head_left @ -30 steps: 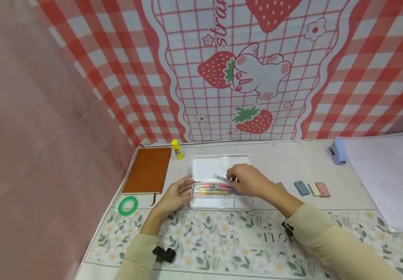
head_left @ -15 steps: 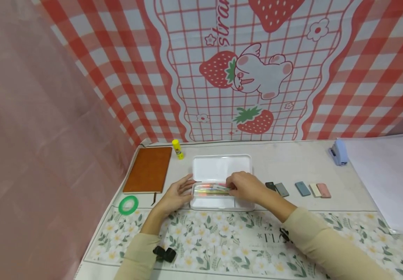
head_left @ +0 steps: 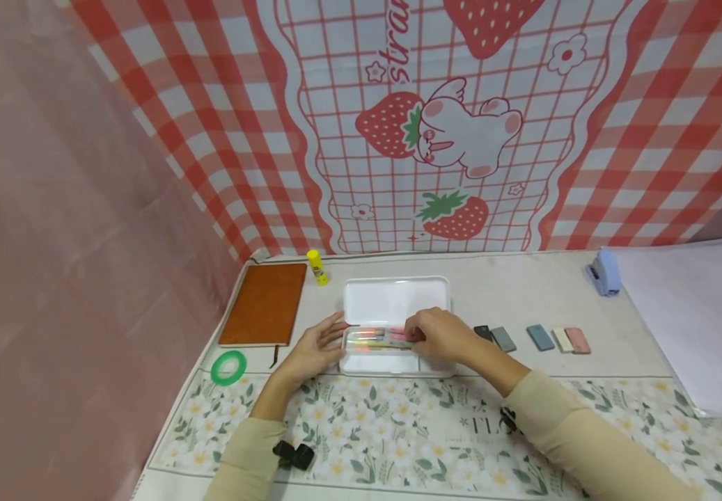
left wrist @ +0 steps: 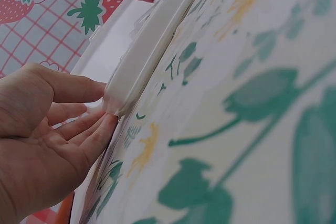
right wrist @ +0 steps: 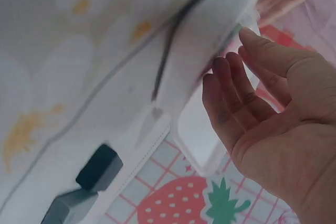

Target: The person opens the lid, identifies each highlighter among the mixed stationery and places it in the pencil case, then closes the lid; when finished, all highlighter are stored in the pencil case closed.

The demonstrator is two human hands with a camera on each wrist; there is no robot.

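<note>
A white pencil case (head_left: 379, 363) stands with its lid (head_left: 392, 299) folded back. Several bright pens or highlighters (head_left: 370, 344) lie in its far compartment. My left hand (head_left: 315, 351) holds the case's left end; in the left wrist view, thumb and fingertips meet the corner of the case wall (left wrist: 142, 59). My right hand (head_left: 441, 335) is over the right part of the case, fingers curled down at the end of a pale, clear strip, ruler-like, lying over the pens. Its fingertips are partly hidden inside the case in the right wrist view.
A brown notebook (head_left: 264, 304), green tape roll (head_left: 229, 367) and yellow glue stick (head_left: 316, 267) lie to the left. Small blocks, likely erasers, lie right: black and grey (head_left: 502, 339), blue (head_left: 540, 337), cream and pink (head_left: 576, 341). Beyond are a blue stapler (head_left: 603, 273) and white sheet (head_left: 693, 320).
My right hand has lowered the clear strip from above the lid's hinge into the case, onto the pens. My left hand has stayed at the case's left end.
</note>
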